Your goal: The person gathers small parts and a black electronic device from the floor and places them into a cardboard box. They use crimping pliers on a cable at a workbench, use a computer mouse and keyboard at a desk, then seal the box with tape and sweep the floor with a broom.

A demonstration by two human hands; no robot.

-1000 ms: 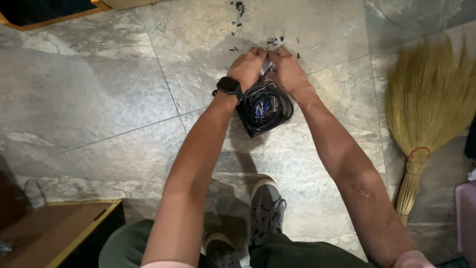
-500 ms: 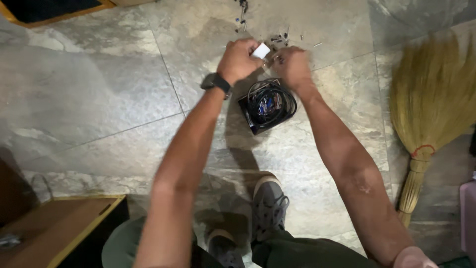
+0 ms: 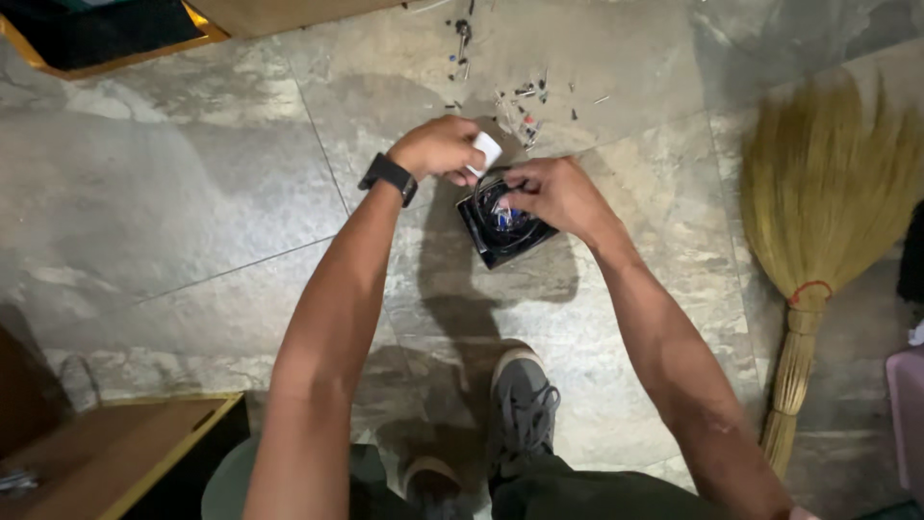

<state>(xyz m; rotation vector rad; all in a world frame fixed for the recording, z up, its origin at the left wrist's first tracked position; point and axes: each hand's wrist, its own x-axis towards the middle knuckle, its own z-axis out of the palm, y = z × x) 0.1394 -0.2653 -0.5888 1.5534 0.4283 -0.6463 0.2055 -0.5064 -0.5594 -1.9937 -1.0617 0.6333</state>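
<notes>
Head view: two hands work low over a stone-tiled floor point(image 3: 192, 193). The left hand point(image 3: 438, 146), with one black watch point(image 3: 389, 177) on its wrist, is curled around one small white piece point(image 3: 485, 151), pinching it between thumb and fingers. The right hand point(image 3: 553, 193) is bent with its fingertips pinching at the rim of one black square box point(image 3: 504, 224). The box lies on the floor just beneath and between both hands, open side up, with coiled wires inside.

Just beyond the hands lies a scatter of small screws and bits point(image 3: 525, 101), too small to count. Well to the right of the right hand lies one straw broom point(image 3: 818, 212), head away from the person. Below the arms are two shoes point(image 3: 523, 404), one only partly seen. Far behind the left arm stands one wooden box point(image 3: 115, 457) with a yellow edge, and a dark mat point(image 3: 91, 34) with a yellow border lies far up-left. Open floor spreads wide to the left of the left hand; the right is hemmed by the broom.
</notes>
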